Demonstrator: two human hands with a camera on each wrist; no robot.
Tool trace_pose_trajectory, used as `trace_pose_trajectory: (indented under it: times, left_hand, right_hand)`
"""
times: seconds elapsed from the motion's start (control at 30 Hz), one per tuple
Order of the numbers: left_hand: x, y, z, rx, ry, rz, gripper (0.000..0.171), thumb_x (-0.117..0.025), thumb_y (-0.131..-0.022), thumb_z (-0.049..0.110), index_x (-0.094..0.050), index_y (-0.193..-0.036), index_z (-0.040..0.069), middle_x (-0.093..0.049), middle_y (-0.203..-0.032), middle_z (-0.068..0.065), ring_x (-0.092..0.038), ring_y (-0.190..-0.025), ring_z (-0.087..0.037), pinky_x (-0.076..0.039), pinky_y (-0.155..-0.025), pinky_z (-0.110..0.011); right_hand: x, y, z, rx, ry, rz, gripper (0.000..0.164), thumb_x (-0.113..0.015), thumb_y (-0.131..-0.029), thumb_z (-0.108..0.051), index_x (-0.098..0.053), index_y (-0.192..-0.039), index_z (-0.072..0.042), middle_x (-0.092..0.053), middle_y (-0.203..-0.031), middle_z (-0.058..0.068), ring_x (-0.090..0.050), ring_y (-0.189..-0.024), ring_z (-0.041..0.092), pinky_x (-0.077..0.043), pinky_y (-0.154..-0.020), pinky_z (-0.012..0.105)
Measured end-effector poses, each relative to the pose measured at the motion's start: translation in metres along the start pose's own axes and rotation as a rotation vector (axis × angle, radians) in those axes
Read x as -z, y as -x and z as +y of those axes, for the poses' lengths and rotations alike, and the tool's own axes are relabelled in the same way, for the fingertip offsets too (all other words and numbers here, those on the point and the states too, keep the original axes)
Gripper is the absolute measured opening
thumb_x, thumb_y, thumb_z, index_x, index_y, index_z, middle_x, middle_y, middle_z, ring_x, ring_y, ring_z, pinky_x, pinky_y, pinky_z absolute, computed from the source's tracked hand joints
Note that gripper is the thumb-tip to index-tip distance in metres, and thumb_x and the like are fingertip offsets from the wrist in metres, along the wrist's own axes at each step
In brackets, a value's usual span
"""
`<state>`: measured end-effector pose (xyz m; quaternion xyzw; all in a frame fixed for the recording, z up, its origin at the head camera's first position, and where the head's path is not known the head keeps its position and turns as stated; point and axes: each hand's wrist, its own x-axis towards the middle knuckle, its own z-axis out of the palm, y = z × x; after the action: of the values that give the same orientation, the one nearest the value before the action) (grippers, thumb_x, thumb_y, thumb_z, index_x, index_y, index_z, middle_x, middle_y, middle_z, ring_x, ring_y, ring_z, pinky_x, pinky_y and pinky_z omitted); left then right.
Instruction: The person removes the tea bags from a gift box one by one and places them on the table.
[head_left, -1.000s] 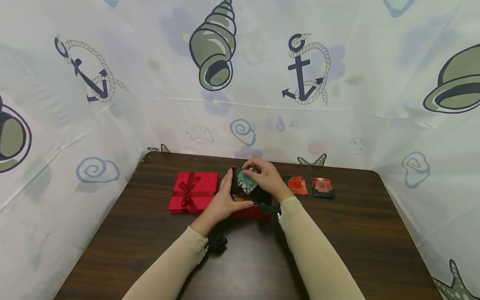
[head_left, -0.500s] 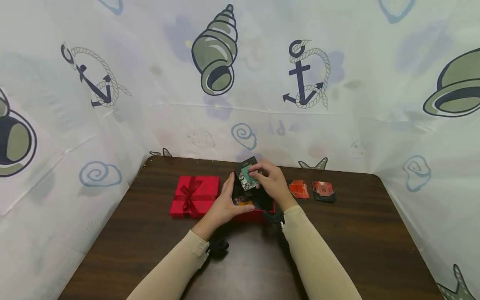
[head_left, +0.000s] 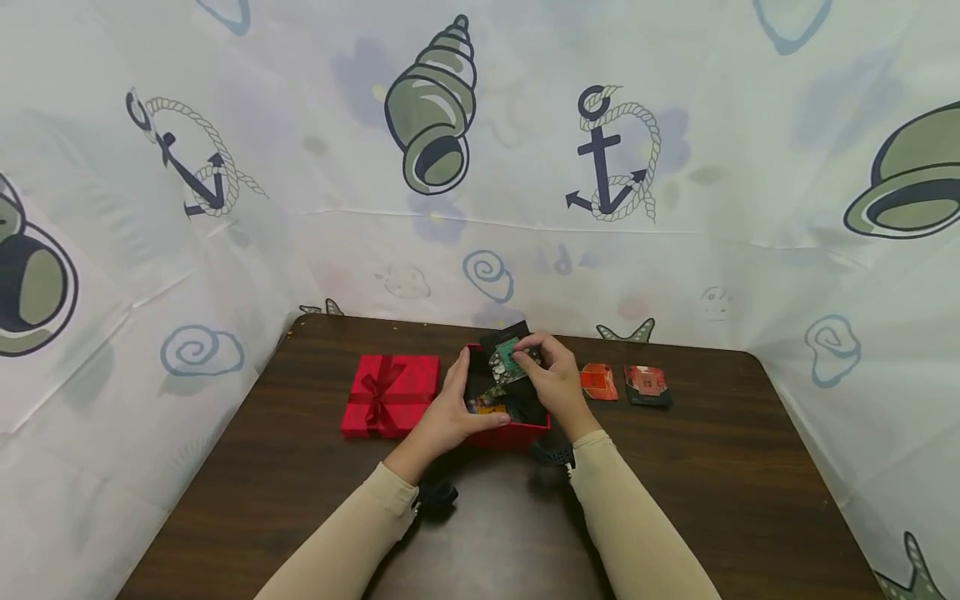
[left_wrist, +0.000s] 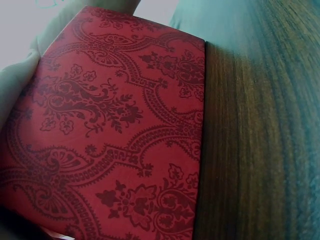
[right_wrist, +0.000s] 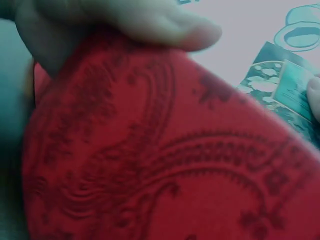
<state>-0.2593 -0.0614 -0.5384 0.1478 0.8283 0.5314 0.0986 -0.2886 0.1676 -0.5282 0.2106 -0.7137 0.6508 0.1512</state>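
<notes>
My right hand (head_left: 555, 379) pinches a flat black packet (head_left: 501, 357) with a green label and pale floral print, over the back of an open red box (head_left: 510, 437). My left hand (head_left: 448, 410) grips that box, its fingers along the left side and the thumb over the front rim. Inside the box lie dark packets, one with a yellow-orange patch (head_left: 491, 409). The box's red patterned wall (left_wrist: 110, 125) fills much of the left wrist view. At the right wrist view's edge, the green-labelled packet (right_wrist: 270, 82) shows beyond the box wall.
The red lid (head_left: 408, 375) with a ribbon bow lies left of the box. To the right, an orange packet (head_left: 598, 381) and a red-and-black packet (head_left: 648, 385) lie on the brown wooden table (head_left: 720, 475). A printed white cloth (head_left: 525, 167) hangs behind.
The right hand has moved the green-labelled packet slightly right over the box, uncovering more of the box's inside. The left hand keeps its hold on the box. The head view has tilted slightly up.
</notes>
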Motion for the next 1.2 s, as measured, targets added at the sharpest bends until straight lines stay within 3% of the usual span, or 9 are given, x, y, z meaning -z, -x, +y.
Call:
trace_pose_trajectory:
  times: [0.1,0.2,0.33,0.5,0.63,0.73,0.97,1.07,1.2]
  left_hand:
    - [0.0,0.0,0.0,-0.001,-0.001,0.002,0.136,-0.093,-0.082,0.053,0.001,-0.177,0.028,-0.005,-0.185,0.0,-0.014,-0.17,-0.034,-0.028,-0.13,-0.07]
    - [-0.001,0.0,-0.001,0.002,-0.007,0.001,0.136,-0.093,-0.082,0.054,0.002,-0.177,0.031,-0.004,-0.185,0.0,-0.014,-0.17,-0.034,-0.028,-0.13,-0.069]
    - [-0.001,0.0,-0.001,0.007,-0.008,0.001,0.137,-0.093,-0.081,0.057,0.003,-0.176,0.034,-0.003,-0.185,0.001,-0.015,-0.17,-0.034,-0.029,-0.13,-0.07]
    - [0.0,0.0,-0.001,0.005,-0.009,0.004,0.136,-0.092,-0.081,0.058,0.001,-0.177,0.034,-0.005,-0.185,0.001,-0.016,-0.169,-0.035,-0.03,-0.129,-0.07]
    - [0.0,0.001,-0.002,-0.01,-0.015,0.005,0.136,-0.092,-0.081,0.057,0.001,-0.177,0.032,-0.004,-0.186,-0.001,-0.015,-0.17,-0.036,-0.032,-0.128,-0.07]
    - [0.0,0.001,-0.001,-0.019,-0.009,0.002,0.136,-0.092,-0.081,0.059,0.001,-0.177,0.033,-0.003,-0.186,-0.001,-0.013,-0.17,-0.036,-0.033,-0.128,-0.069]
    - [-0.001,0.0,-0.001,-0.009,-0.007,0.007,0.137,-0.094,-0.08,0.056,0.001,-0.177,0.033,-0.004,-0.185,0.002,-0.014,-0.17,-0.033,-0.031,-0.13,-0.068]
    - [0.0,0.0,-0.001,-0.008,-0.007,0.001,0.137,-0.093,-0.081,0.056,0.001,-0.177,0.033,-0.004,-0.185,0.002,-0.013,-0.17,-0.033,-0.031,-0.13,-0.068]
    - [0.0,0.001,-0.001,0.001,-0.006,-0.005,0.137,-0.093,-0.08,0.057,0.001,-0.177,0.035,-0.004,-0.185,0.002,-0.013,-0.17,-0.033,-0.031,-0.129,-0.069]
  right_hand:
    - [0.002,0.01,-0.002,-0.012,-0.02,0.065,0.013,-0.073,-0.105,-0.008,-0.071,-0.117,-0.005,-0.069,-0.117,0.015,-0.07,-0.108,0.015,-0.057,-0.094,0.022]
    - [0.004,0.021,-0.005,-0.009,0.036,0.103,0.013,-0.071,-0.106,-0.012,-0.071,-0.119,-0.008,-0.068,-0.12,0.011,-0.07,-0.117,0.019,-0.055,-0.104,0.021]
    - [0.008,0.034,-0.013,-0.021,0.114,0.128,0.016,-0.071,-0.107,-0.015,-0.072,-0.122,-0.012,-0.063,-0.12,0.01,-0.065,-0.117,0.021,-0.053,-0.103,0.019]
    - [0.02,0.044,-0.024,-0.034,0.196,0.066,0.027,-0.077,-0.102,-0.011,-0.073,-0.128,-0.017,-0.061,-0.123,0.007,-0.061,-0.107,0.018,-0.054,-0.085,0.019]
    - [0.031,0.052,-0.022,0.058,0.27,0.03,0.037,-0.08,-0.099,-0.004,-0.073,-0.133,-0.017,-0.063,-0.121,0.007,-0.06,-0.104,0.018,-0.052,-0.085,0.019]
    - [0.035,0.059,-0.013,0.114,0.243,0.073,0.04,-0.079,-0.096,0.004,-0.074,-0.132,-0.011,-0.065,-0.116,0.011,-0.059,-0.103,0.019,-0.048,-0.087,0.019]
    - [0.032,0.067,0.005,0.077,0.081,0.144,0.041,-0.075,-0.099,0.004,-0.07,-0.138,-0.008,-0.062,-0.12,0.014,-0.064,-0.103,0.015,-0.056,-0.082,0.018]
    - [0.035,0.067,0.005,0.078,0.082,0.138,0.039,-0.075,-0.1,0.002,-0.069,-0.138,-0.008,-0.061,-0.121,0.015,-0.065,-0.104,0.017,-0.058,-0.084,0.019]
    - [0.048,0.065,0.004,0.042,0.095,0.101,0.038,-0.073,-0.101,0.005,-0.065,-0.137,-0.003,-0.061,-0.119,0.017,-0.067,-0.092,0.016,-0.061,-0.075,0.023]
